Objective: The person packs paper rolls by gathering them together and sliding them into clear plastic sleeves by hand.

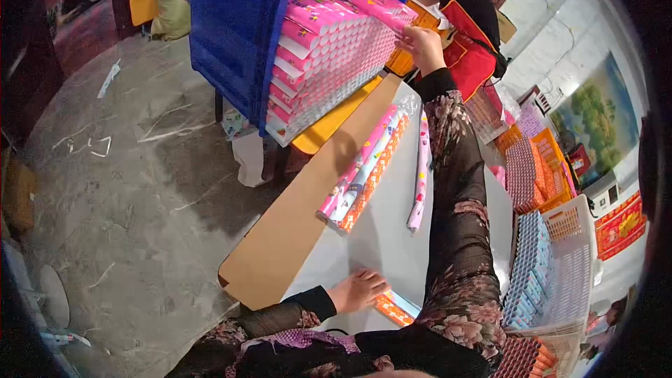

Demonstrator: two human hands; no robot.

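My right hand [422, 49] reaches far forward, its fingers closed on the end of a pink wrapping paper roll [374, 8] at the top of a stack. That stack of pink rolls [329, 52] fills a blue plastic crate [234, 35] lying with its open side toward the table. Close to my body, my left hand [359, 290] has its fingers curled over the end of an orange wrapping paper roll [393, 310], with a light blue roll [406, 302] beside it. Between my hands lie pink, white and orange rolls [365, 168] side by side, and a separate pale pink roll [420, 175].
A brown board [280, 252] edges the grey tabletop [315, 273]. White baskets [570, 266] with blue rolls [528, 273] stand at the right, red and orange rolls [528, 175] behind them. Another person [476, 0] in a red apron is beyond the crate.
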